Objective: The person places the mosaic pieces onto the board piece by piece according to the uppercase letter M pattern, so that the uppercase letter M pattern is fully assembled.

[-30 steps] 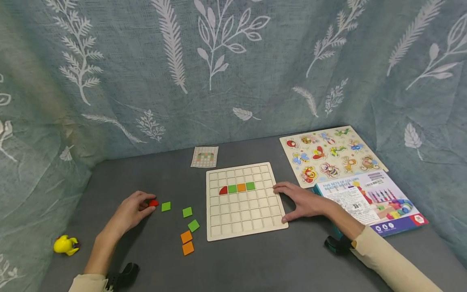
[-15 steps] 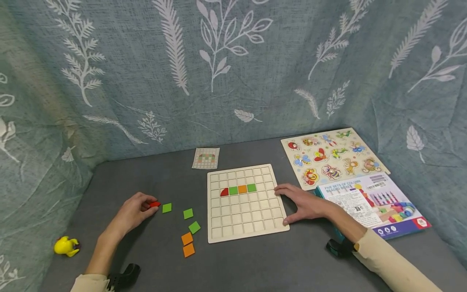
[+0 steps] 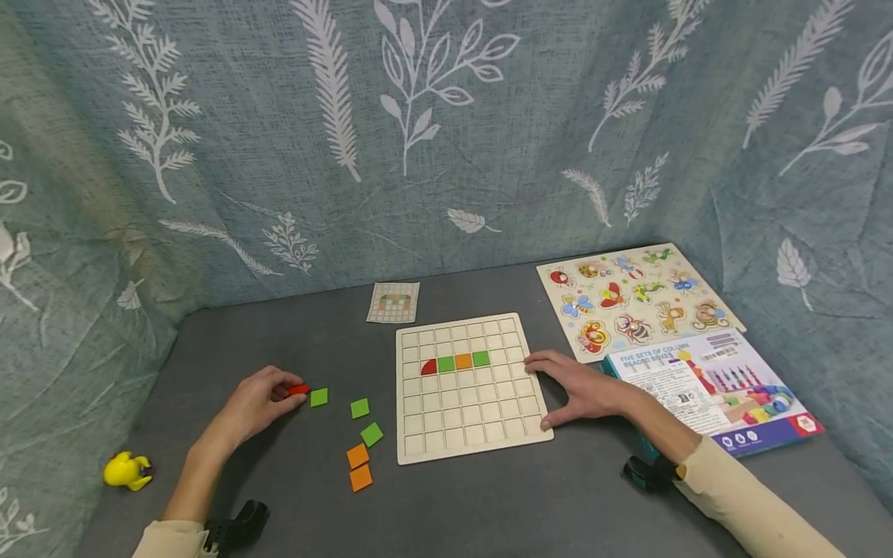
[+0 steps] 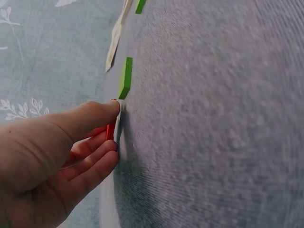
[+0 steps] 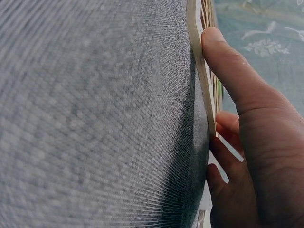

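Note:
My left hand (image 3: pixel 254 403) pinches a small red tile (image 3: pixel 298 389) between thumb and fingers, close over the table at the left. In the left wrist view the fingers partly cover this red tile (image 4: pixel 110 130), and a green square tile (image 4: pixel 125 78) lies just beyond the thumb. A wooden grid board (image 3: pixel 453 401) lies in the middle. One of its rows carries a red quarter-circle tile (image 3: pixel 429 367), a green tile, an orange tile (image 3: pixel 463 361) and another green tile. At the board's right edge rests my right hand (image 3: pixel 586 387), thumb and fingers spread along the rim.
Loose green tiles (image 3: pixel 372 435) and orange tiles (image 3: pixel 360 477) lie left of the board. Behind it is a pattern card (image 3: pixel 394 302). An insect puzzle board (image 3: pixel 628 302) and a bead box (image 3: pixel 711 395) occupy the right side. A yellow toy (image 3: pixel 127 470) sits far left.
The red tile has shifted slightly to the right in my left fingers, nearer the green tile beside it. My right hand stays at the board's edge.

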{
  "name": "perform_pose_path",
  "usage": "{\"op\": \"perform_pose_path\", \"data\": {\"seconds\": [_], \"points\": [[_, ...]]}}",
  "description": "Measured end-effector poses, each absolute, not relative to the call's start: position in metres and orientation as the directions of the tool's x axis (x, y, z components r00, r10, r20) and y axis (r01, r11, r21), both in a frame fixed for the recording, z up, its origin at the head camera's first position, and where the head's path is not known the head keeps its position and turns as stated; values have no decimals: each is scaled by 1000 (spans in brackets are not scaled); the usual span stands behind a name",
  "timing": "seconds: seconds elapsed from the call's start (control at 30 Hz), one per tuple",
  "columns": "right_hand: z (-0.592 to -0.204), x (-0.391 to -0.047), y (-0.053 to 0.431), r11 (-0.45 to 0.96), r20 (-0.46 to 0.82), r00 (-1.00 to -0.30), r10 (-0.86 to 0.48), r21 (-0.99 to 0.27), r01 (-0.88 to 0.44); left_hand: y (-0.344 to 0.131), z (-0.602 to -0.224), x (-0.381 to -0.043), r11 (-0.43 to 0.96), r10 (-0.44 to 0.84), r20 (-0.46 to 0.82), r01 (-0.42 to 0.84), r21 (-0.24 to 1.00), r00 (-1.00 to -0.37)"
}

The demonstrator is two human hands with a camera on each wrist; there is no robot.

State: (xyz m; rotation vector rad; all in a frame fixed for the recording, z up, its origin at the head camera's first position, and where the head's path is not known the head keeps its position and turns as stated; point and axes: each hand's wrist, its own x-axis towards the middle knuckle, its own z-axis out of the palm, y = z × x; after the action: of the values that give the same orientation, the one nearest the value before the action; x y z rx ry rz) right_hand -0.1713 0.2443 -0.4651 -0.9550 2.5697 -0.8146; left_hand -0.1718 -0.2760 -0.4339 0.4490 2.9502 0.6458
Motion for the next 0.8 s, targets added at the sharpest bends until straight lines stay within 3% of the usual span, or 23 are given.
{"op": "perform_pose_path", "data": {"seconds": [0.8], "points": [[-466,-172,244,624,-51,-740,-670,-579,-525,-263,-426,-175,833,361,32,338,437,-932]]}}
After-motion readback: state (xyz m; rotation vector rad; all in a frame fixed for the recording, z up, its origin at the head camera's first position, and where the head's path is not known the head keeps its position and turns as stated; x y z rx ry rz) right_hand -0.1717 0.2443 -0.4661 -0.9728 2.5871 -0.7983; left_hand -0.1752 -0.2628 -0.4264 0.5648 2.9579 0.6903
